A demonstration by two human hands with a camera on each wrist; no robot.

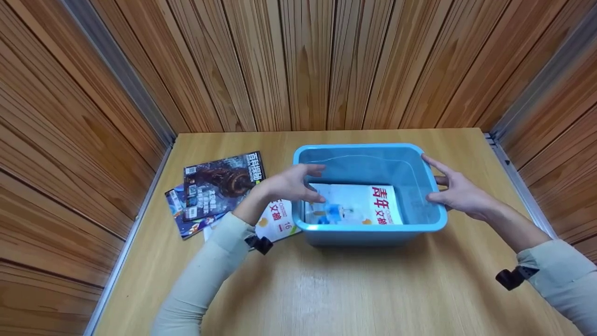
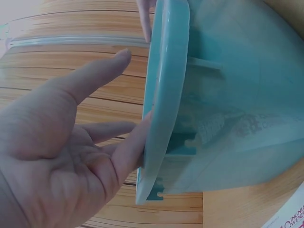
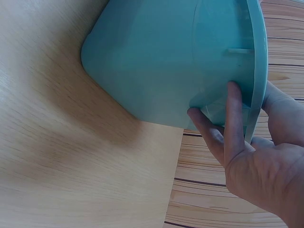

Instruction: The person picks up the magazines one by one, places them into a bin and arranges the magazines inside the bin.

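A: Where's the rectangular blue plastic bin?

B: Mid-table, a white magazine inside. The left hand touches its rim, fingers loose; the right hand clasps the opposite rim.

A: Advice?

B: Probably grip both rims evenly and keep it level.
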